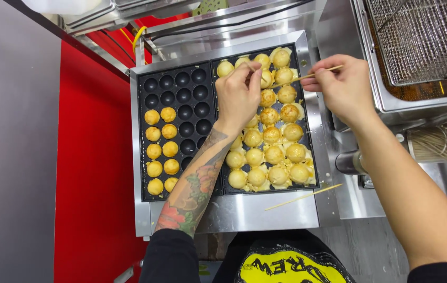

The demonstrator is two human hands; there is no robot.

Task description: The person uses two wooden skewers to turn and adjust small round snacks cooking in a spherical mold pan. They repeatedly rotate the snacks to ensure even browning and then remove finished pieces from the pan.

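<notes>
A black griddle [184, 112] with round moulds holds many golden batter balls [273, 152], filling its right plate; two short columns of balls [161, 149] sit at the near left. My left hand [238, 94] hovers over the far part of the right plate, fingers pinched, tip near a ball; what it grips is hidden. My right hand [341, 86] holds a thin wooden skewer [307, 76] pointing left at the far balls.
A spare wooden skewer [303, 197] lies on the griddle's steel front rim. A wire fryer basket [423, 39] sits at the far right. A clear jar of skewers [444, 141] lies at the right. A red panel [92, 167] runs along the left.
</notes>
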